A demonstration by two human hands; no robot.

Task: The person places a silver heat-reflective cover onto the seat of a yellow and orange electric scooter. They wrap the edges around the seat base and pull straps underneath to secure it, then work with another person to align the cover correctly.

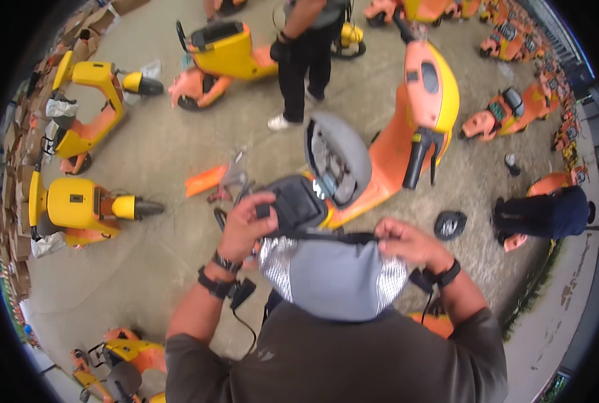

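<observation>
A grey fabric cover [336,279] with silver, shiny side patches and a black band along its far edge is spread in front of my chest. My left hand [245,227] is closed at the left end of the black band, its fingers curled; a small dark piece shows by the fingertips. At the other end, my right hand [410,242] pinches the band's corner. Just beyond the cover stands a yellow and orange scooter [387,164]. Its grey seat [345,151] is tipped up, baring the underside, and a black compartment [301,203] lies near my left hand.
Yellow scooters [81,201] stand at the left, and more are lined up at the far right. A person in dark trousers [296,77] stands beyond; another bends over at right [544,216]. On the floor lie an orange panel [205,181] and a black bag [450,225].
</observation>
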